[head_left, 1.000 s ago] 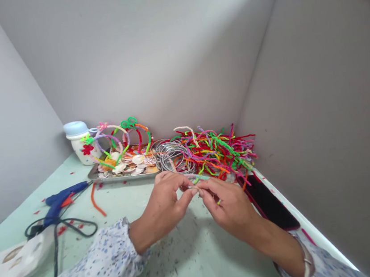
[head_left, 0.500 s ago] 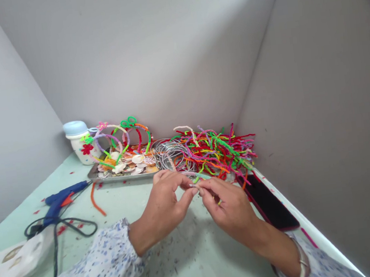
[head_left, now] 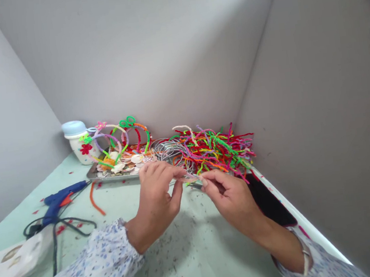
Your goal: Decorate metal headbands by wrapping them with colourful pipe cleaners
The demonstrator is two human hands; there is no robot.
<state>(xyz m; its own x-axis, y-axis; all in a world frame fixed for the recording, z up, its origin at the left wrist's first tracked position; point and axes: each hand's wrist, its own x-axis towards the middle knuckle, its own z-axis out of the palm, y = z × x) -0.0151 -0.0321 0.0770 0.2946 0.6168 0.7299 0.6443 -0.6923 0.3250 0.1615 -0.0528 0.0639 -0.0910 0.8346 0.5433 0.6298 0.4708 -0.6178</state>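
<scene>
Several decorated hoops (head_left: 149, 139) at 11 o'clock, apparently done | bare wire hoops (head_left: 169, 146) at 12, uncovered | pinching pale strip (head_left: 193, 176), seemingly unfinished, with left fingers (head_left: 176, 197), right fingers (head_left: 212, 190)

Left of centre, a jar (head_left: 75, 145), a tray (head_left: 119, 178) and an orange strip (head_left: 93, 200) are carried by the green bench (head_left: 122, 202); a glue gun (head_left: 57, 201) is laid farther left, a phone (head_left: 269, 200) at lower right.

At your eleven o'clock stands a white jar (head_left: 76, 144) with a blue lid (head_left: 73, 127); at ten lies a blue glue gun (head_left: 56, 200), its dark cord (head_left: 54, 249) trailing by a white packet (head_left: 23, 261); toward two, a black phone (head_left: 270, 202).
</scene>
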